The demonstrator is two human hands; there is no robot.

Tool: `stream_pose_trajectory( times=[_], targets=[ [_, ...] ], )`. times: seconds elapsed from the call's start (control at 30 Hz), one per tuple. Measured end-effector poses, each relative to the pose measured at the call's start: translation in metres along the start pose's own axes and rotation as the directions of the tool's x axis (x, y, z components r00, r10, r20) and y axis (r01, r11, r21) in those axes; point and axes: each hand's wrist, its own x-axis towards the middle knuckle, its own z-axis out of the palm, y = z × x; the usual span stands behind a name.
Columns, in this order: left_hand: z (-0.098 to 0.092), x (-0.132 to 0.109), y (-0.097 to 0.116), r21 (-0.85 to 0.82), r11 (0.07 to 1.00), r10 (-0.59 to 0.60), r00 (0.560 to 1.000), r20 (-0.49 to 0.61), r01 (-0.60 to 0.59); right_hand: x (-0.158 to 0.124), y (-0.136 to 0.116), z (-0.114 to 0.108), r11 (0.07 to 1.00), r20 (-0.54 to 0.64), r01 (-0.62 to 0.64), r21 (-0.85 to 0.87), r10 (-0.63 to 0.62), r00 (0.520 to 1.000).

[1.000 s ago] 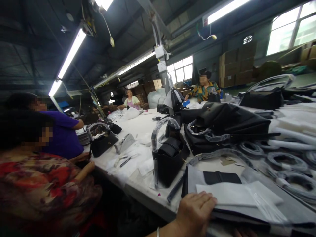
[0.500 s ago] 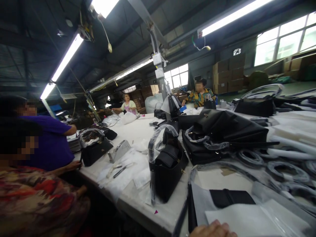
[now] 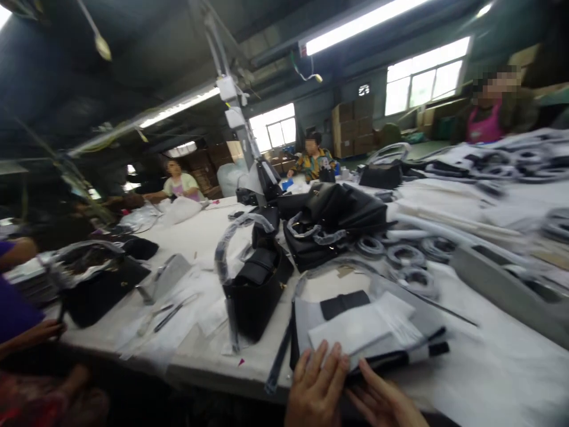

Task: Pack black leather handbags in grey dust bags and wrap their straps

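A black handbag (image 3: 296, 338) lies flat on the near table edge, its pale grey lining or wrap partly uncovered. A white sheet or packet (image 3: 351, 329) rests on top of it, beside a small black strip (image 3: 344, 304). My left hand (image 3: 317, 379) lies on the bag's near side with fingers stretched out over the edge of the white sheet. Close to its right, my right hand (image 3: 384, 394) has its thumb above and fingers below the bag's dark near edge. Its lower fingers are partly hidden. The wrapped handle (image 3: 324, 270) arches behind.
An upright black handbag (image 3: 255, 302) stands left of my hands, with tools (image 3: 171, 314) farther left. Black bags (image 3: 333, 219) are piled behind, and wrapped coils (image 3: 406, 256) lie right of them. A grey box-like piece (image 3: 507, 290) sits at right. Co-workers are around the table.
My view has turned right and down. Both my hands now show on the flat handbag, where before only one hand's fingers showed at the bottom edge.
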Motion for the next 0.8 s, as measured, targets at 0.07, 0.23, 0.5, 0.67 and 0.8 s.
stream_pose_trajectory(
  times=[0.07, 0.23, 0.5, 0.67, 0.8],
  targets=[
    [-0.007, -0.006, 0.0, -0.089, 0.995, -0.021, 0.99, 0.137, 0.034, -0.003, -0.001, 0.005, 0.992, -0.068, -0.021, 0.123, 0.03, 0.997],
    [0.002, -0.02, -0.006, -0.125, 0.992, 0.015, 0.989, 0.147, 0.003, -0.006, -0.01, 0.016, 0.887, -0.138, -0.072, 0.457, 0.151, 0.979],
    [0.0, 0.004, -0.02, -0.047, 0.998, 0.04, 0.985, 0.168, -0.033, -0.006, -0.025, 0.01, 0.931, -0.029, -0.022, 0.365, 0.035, 0.999],
    [-0.002, 0.023, -0.027, -0.068, 0.994, -0.066, 0.979, 0.195, 0.081, -0.016, -0.057, -0.033, 0.886, 0.136, 0.162, -0.435, -0.113, 0.984],
    [-0.001, 0.026, -0.025, -0.061, 0.98, -0.174, 0.966, 0.193, 0.188, -0.015, -0.091, -0.086, 0.095, 0.151, 0.222, -0.97, -0.48, 0.864]
  ],
)
